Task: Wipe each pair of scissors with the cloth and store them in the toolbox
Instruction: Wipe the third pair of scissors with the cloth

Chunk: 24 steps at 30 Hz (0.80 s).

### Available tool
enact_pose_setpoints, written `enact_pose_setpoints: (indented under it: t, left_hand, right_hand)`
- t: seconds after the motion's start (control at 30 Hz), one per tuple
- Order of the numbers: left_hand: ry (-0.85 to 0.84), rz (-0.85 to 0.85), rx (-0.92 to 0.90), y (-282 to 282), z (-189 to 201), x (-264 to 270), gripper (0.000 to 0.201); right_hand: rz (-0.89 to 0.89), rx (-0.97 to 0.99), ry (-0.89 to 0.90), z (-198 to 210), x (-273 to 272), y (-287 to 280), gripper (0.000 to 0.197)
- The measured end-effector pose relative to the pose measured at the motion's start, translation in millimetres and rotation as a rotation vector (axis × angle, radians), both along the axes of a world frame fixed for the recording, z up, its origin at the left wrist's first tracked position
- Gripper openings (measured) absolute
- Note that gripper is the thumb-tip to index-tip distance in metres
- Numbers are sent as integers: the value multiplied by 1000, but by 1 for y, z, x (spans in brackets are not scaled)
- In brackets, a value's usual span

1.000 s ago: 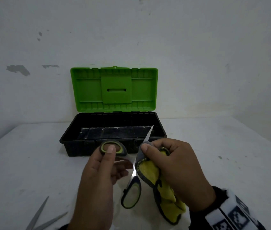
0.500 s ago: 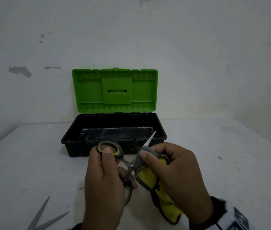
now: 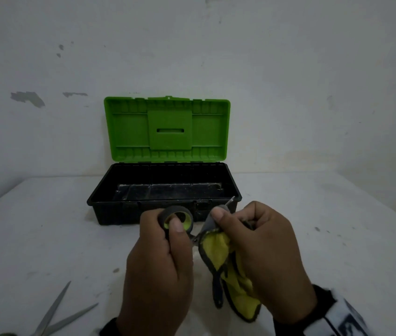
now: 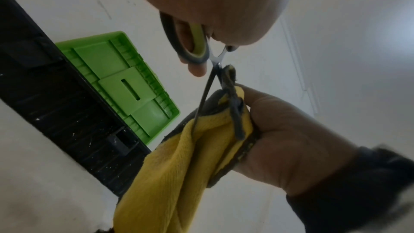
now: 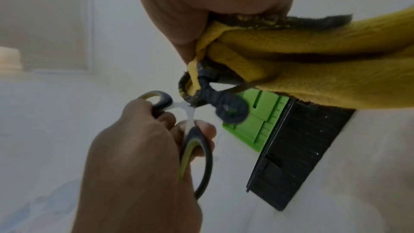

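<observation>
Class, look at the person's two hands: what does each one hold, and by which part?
The left hand holds the scissors by their handle loops. The right hand holds the yellow cloth bunched round a blade.

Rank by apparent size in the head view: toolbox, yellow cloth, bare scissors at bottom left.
1. toolbox, clearly largest.
2. yellow cloth and bare scissors: too alike; cloth partly hidden by right hand, scissors cropped.

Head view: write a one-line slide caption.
Left hand grips scissors while right hand wipes a blade with yellow cloth before open toolbox.
</observation>
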<state>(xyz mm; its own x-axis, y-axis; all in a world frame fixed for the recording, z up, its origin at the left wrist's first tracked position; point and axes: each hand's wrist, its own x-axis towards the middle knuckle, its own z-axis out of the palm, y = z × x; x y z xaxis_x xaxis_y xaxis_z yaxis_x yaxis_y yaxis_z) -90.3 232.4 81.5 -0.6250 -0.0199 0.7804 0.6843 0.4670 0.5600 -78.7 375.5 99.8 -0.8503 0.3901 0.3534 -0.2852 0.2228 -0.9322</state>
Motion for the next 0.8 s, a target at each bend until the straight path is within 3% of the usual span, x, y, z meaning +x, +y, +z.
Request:
enact_pose_setpoints:
  t: [0.37,0.67,0.8]
  left_hand:
    - [36,39,-41,-4,-3,-1,23]
    - [39,92,-63,2,-1,-2,22]
    - [83,69,-116,5,0,1,33]
  right_hand:
    - [-57,-126,-61,2,-24,32,36]
    - [-10,270,1,3,3,5,27]
    - [-13,258,3,-6,0,-7,27]
